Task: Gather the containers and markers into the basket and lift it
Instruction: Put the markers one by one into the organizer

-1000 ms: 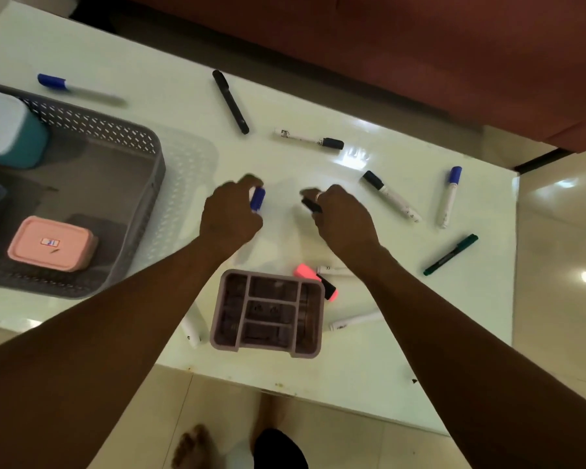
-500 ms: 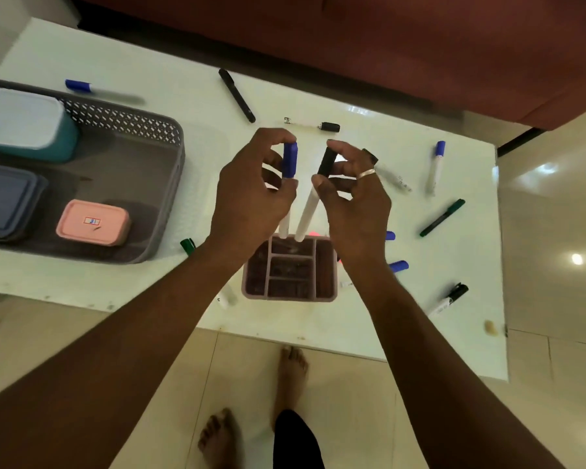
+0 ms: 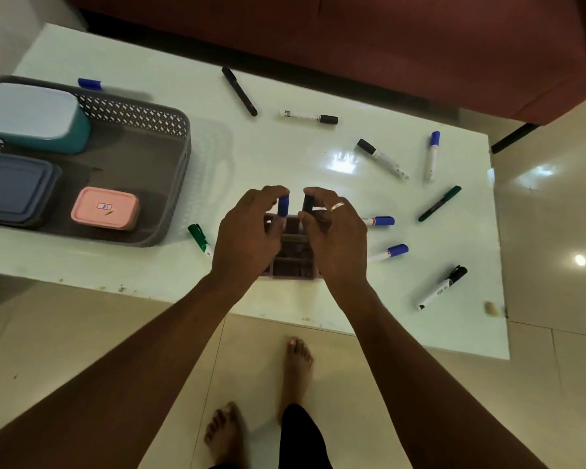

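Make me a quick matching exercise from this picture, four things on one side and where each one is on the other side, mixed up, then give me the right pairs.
Things:
1. pink container
2. blue-capped marker
3. black-capped marker
4. all-black marker

Places:
A. pinched in the right hand, upright over the divided organizer
B. lying on the table near its far edge
C. inside the gray basket
D. pinched in the left hand, upright over the divided organizer

Pairs: 1-C, 2-D, 3-A, 4-B
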